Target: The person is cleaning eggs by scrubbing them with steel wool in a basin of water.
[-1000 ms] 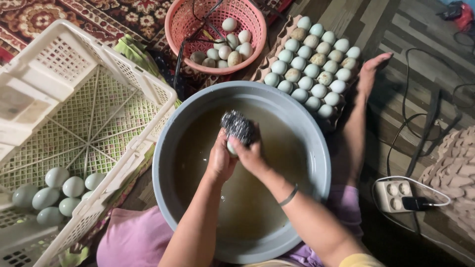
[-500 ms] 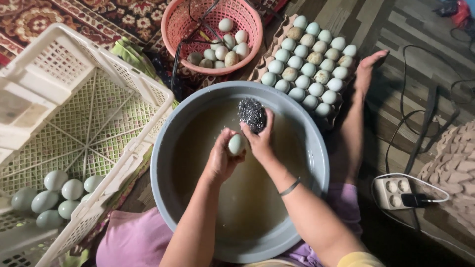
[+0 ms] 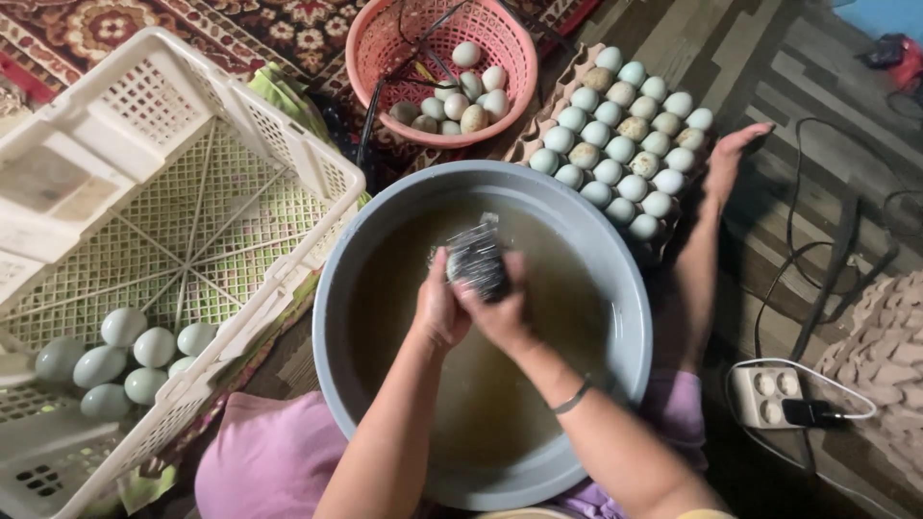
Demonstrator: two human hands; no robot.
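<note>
Over a grey basin (image 3: 615,259) of murky brown water, both my hands meet above the water. My left hand (image 3: 437,309) cups a pale egg, which is almost wholly hidden. My right hand (image 3: 502,315), with a thin bracelet on its wrist, presses a dark steel scourer (image 3: 477,258) onto that egg. A cardboard tray of pale blue-green eggs (image 3: 625,144) lies just beyond the basin at the upper right. A pink plastic basket (image 3: 363,58) with several dirtier eggs stands at the top.
A white lattice crate (image 3: 192,192) lies tilted at the left, with several pale eggs (image 3: 125,356) in its lower corner. My bare leg and foot (image 3: 723,159) stretch along the basin's right side. A power strip (image 3: 769,396), cables and stacked egg trays (image 3: 885,356) sit at the right.
Half a second ago the egg showed in my left hand with the scourer held apart above it. Now the scourer is back down over the egg.
</note>
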